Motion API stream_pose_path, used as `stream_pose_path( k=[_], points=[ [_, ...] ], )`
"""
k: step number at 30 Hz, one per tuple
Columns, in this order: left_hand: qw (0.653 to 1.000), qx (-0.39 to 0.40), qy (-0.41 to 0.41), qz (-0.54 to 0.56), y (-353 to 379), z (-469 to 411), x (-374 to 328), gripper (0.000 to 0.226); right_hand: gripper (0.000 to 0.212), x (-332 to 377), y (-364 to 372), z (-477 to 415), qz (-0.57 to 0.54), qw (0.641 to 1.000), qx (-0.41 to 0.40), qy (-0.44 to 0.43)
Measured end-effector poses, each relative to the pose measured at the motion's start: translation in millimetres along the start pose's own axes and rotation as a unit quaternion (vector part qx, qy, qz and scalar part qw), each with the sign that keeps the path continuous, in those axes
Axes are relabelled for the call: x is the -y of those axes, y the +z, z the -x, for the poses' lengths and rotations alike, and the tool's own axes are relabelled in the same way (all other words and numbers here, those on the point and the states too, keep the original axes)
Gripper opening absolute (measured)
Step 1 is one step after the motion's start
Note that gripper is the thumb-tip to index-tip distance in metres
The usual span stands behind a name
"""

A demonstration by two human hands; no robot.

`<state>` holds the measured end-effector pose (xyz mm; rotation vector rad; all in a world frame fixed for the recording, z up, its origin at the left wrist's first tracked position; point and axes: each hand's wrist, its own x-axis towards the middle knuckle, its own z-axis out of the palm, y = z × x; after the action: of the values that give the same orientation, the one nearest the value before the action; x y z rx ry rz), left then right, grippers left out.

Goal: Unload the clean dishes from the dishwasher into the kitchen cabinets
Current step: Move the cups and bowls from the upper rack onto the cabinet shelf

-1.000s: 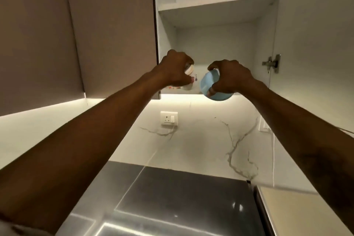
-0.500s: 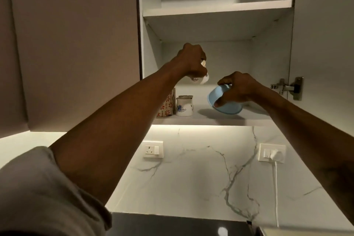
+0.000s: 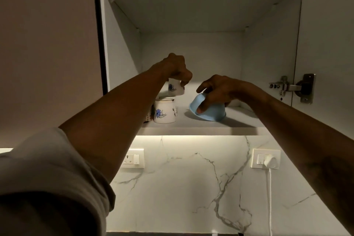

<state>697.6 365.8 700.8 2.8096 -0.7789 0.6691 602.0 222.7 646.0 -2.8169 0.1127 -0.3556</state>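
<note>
The right hand (image 3: 220,90) grips a pale blue plastic bowl (image 3: 208,110) upside down, tilted, its rim just touching the white lower cabinet shelf (image 3: 201,130). At its 9 o'clock, the left hand (image 3: 177,69) pinches a small white floral ceramic cup (image 3: 174,88) above a matching white floral cup (image 3: 164,111) standing on the shelf. Bare shelf lies toward 3 o'clock.

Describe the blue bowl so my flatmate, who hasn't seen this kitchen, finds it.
Look in the open wall cabinet, lowest shelf. Right of the white floral cups, under the right hand, sits the blue bowl: plain, tilted mouth-down.
</note>
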Motion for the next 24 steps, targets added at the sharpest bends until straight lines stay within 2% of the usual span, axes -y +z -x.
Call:
stream_pose_path(
  k=[6,9,13,19,24],
  points=[
    [0.999,0.045,-0.016,0.000,18,-18,4,0.032,0.080,-10,6,-21,-0.004,1.000,0.025,0.002],
    [0.996,0.082,-0.045,0.011,27,-18,11,0.036,0.074,-12,7,-24,-0.004,0.999,0.039,0.003],
    [0.985,0.143,-0.087,0.030,34,-20,25,0.030,0.072,-12,11,-28,-0.001,0.999,0.049,-0.002],
    [0.976,0.198,-0.090,0.013,37,-12,21,0.016,0.062,-17,14,-33,0.001,0.999,0.052,-0.005],
    [0.974,0.214,-0.050,-0.051,37,-8,18,0.012,0.064,-33,11,-41,0.162,0.987,0.018,-0.001]
  ],
)
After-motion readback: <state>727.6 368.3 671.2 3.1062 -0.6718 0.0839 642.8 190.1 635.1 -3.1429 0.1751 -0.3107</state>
